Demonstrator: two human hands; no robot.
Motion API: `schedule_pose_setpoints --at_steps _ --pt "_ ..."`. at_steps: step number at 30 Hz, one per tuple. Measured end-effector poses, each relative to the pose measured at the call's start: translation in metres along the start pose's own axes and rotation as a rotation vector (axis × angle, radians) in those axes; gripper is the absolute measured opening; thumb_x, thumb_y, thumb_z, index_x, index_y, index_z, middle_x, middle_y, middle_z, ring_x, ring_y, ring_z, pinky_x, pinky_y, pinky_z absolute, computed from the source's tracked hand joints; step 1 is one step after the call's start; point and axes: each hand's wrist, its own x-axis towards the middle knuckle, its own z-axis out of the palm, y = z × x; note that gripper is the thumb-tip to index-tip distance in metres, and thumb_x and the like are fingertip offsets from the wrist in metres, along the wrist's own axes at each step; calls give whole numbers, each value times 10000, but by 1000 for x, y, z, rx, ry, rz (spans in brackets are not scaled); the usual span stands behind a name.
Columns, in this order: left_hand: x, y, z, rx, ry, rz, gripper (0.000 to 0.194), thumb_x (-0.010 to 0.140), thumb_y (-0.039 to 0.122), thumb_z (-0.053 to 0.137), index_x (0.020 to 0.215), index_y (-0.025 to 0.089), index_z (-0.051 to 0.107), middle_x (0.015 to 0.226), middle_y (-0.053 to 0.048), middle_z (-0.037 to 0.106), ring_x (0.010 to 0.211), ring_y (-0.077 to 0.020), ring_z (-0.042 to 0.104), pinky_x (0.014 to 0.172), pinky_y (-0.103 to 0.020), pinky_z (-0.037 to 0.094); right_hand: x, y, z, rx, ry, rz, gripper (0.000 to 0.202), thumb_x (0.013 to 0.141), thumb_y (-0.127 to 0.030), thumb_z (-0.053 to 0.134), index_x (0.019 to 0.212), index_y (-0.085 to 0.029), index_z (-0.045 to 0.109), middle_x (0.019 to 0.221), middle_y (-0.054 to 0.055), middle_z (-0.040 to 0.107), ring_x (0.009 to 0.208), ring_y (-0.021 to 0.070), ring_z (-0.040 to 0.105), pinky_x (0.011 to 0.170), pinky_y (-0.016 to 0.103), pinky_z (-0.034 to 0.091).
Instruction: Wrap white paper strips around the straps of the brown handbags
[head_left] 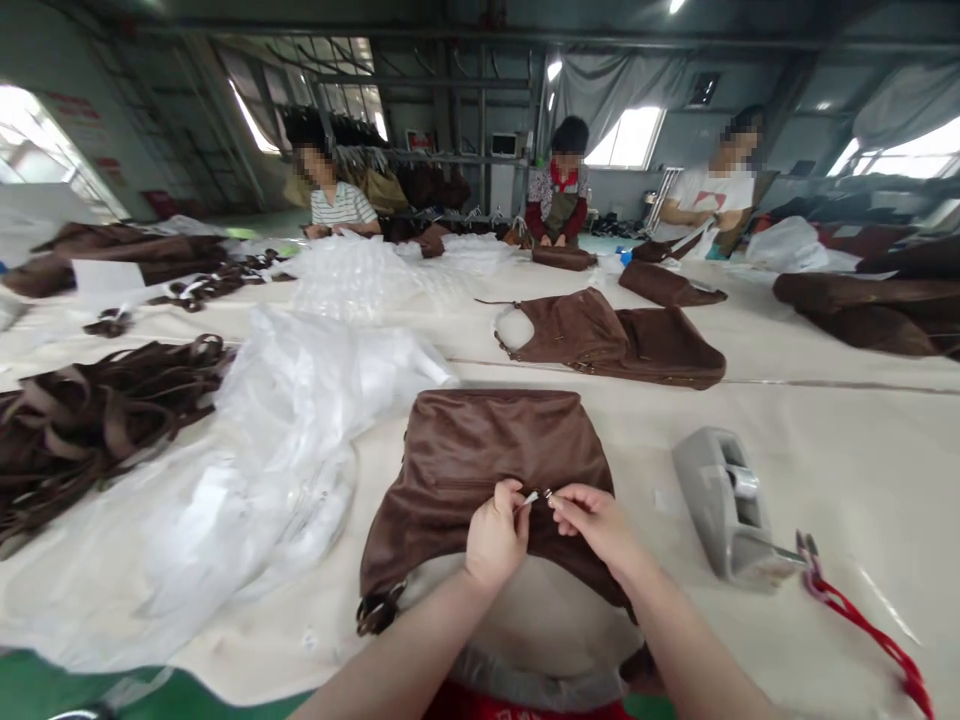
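Two bare hands work over one brown bag, which lies flat on the pale table (847, 450) directly before the person, the curve of its opening facing them. The left hand (496, 530) has thumb and forefinger pressed together, pinching one small white strip (532, 497). The right hand (589, 518) likewise brings thumb and forefinger together on one small shiny piece (548, 494), just beside the strip, above the brown bag (506, 440). To the right stand one grey tape dispenser (697, 500) and, near its front end, one small tool (808, 560) on a red cord (862, 625). On the left spreads clear plastic (292, 400), with a heap of dark straps (112, 410) past it, too tangled to count. Farther off, brown leather goods (577, 335) lie close together; whether they are one or two pieces cannot be told. Three people, a striped shirt (341, 207), a red scarf (562, 178) and a white shirt (716, 195) among them, line the far side.
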Motion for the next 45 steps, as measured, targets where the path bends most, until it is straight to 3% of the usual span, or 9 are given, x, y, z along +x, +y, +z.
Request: schedule_pose_setpoints --at_steps 8,13,20,27,31,36,39,43,45 --pt "-2 0 1 56 1 39 318 844 139 452 1155 175 399 820 -35 670 740 -195 637 709 -318 480 20 11 11 -8 -112 144 249 695 -399 687 720 -156 641 601 0 638 480 89 551 461 202 409" --pt "2 4 -7 12 -54 41 240 835 129 443 1036 200 553 927 -64 669 871 -201 624 801 -328 476 21 17 10 -46 -122 185 241 696 -384 688 726 -148 654 617 6 645 496 90 567 472 202 415" --pt "14 6 -17 -590 -377 -315 226 850 207 417 905 140 625 744 -31 664 567 -102 585 551 -211 492 20 24 9 11 -187 127 293 681 -437 686 746 -151 693 713 38 692 559 107 598 514 216 442" --pt "5 17 -20 -433 -185 -168 232 815 126 431 915 175 634 831 -36 672 698 -124 615 657 -223 494 24 23 16 15 -115 165 246 652 -399 717 658 -155 683 620 26 665 518 104 583 474 197 432" --pt "-2 19 -21 -345 -115 -114 258 805 90 425 940 189 620 820 -33 672 770 -146 628 720 -247 490 22 20 20 66 -42 179 193 623 -313 720 575 -152 625 477 -26 552 361 50 382 335 178 236" --pt "-8 19 -15 -277 -64 -58 275 824 109 423 1039 205 565 922 -51 671 836 -165 629 754 -269 476 14 13 20 478 -199 225 145 621 -237 671 580 -125 589 529 -27 494 414 31 300 362 191 119" --pt "-10 17 -10 -319 -9 -118 301 834 142 440 1128 186 485 807 -32 670 740 -158 636 682 -256 471 11 11 18 564 -213 263 174 622 -261 705 632 -128 592 563 -36 481 428 27 278 373 194 104" --pt "-8 17 -10 -307 -24 -204 130 862 267 473 911 179 555 650 -9 628 562 -131 583 547 -224 422 10 12 17 576 -216 270 213 613 -284 733 662 -139 585 560 -49 462 421 25 260 377 198 88" --pt "-6 19 -14 -279 -81 -175 224 886 308 444 767 185 590 631 -14 618 538 -121 556 531 -219 409 10 12 17 574 -222 264 223 618 -299 736 666 -141 585 568 -46 472 421 25 268 378 199 94"
